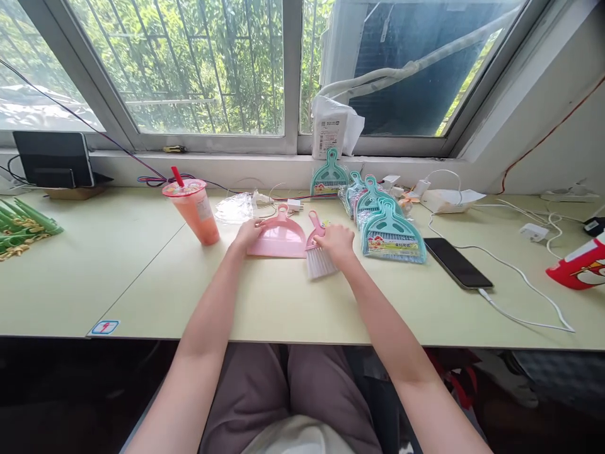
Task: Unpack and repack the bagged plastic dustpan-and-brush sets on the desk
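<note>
A small pink dustpan (282, 241) lies on the pale table in front of me, its handle pointing away toward the window. My left hand (249, 234) is closed on its left edge, with the fingertips partly hidden. Just right of the pan is a small pink hand brush (321, 264) with white bristles turned toward me. My right hand (335, 242) grips the brush from its right side, and the brush handle shows beyond the fingers. Brush and pan lie close together at the pan's right edge.
Several teal dustpan-and-brush sets (394, 232) in clear wrapping stand to the right. A phone (458, 263) on a white cable lies beyond them. On the left are a tilted drink cup (195, 211), crumpled clear plastic (235, 208), a tablet (53, 159) and green stalks (26, 226).
</note>
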### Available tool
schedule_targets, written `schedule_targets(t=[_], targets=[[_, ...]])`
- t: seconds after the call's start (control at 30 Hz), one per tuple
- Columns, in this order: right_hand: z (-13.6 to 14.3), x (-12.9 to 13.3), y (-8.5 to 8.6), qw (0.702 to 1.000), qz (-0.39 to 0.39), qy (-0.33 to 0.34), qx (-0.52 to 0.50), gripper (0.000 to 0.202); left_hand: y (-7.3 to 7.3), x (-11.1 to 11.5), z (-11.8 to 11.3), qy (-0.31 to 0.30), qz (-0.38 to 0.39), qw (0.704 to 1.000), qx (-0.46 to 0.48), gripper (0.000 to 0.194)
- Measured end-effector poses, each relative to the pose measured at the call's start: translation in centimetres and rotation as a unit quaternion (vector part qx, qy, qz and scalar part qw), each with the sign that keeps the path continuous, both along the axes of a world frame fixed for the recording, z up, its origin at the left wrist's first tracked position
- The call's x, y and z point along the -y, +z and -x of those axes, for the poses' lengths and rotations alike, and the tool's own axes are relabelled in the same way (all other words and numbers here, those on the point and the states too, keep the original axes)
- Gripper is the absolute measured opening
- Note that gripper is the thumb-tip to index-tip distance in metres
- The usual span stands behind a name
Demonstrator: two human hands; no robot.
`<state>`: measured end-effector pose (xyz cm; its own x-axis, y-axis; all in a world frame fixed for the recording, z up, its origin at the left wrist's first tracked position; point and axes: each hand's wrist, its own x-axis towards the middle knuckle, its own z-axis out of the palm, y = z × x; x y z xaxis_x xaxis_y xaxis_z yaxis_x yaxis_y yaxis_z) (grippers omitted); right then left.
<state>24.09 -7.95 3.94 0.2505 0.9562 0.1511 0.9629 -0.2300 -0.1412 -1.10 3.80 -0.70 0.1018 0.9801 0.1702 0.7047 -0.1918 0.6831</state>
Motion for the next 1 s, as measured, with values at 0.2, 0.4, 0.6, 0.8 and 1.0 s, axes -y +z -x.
schedule_targets(t=[0.2, 0.4, 0.6, 0.8, 1.0], targets=[[-2.6, -1.2, -1.3, 0.997, 0.016, 0.006, -0.08, 0.046, 0.4, 1.1, 0.1, 0.038, -0.064, 0.974, -0.213, 0.035], [-4.0, -2.3, -3.3, 0.997, -0.058, 0.021, -0.051, 0.025, 0.8, 1.3, -0.4, 0.075, -0.091, 0.98, -0.157, 0.039], [-4.9, -2.9, -4.7, 0.994, -0.054, 0.036, -0.091, 0.016, -0.5, 0.4, -0.1, -0.013, -0.099, 0.993, -0.062, 0.01], [-5.2, -3.6, -4.8, 0.94, -0.169, 0.13, -0.268, 0.014, -0.3, -0.3, -0.5, 0.033, -0.088, 0.988, 0.12, 0.005], [-3.4, -2.6, -2.9, 0.849, -0.244, 0.143, -0.445, 0.024, 1.1, 0.6, -1.1, -0.015, 0.034, 0.935, 0.352, 0.044]])
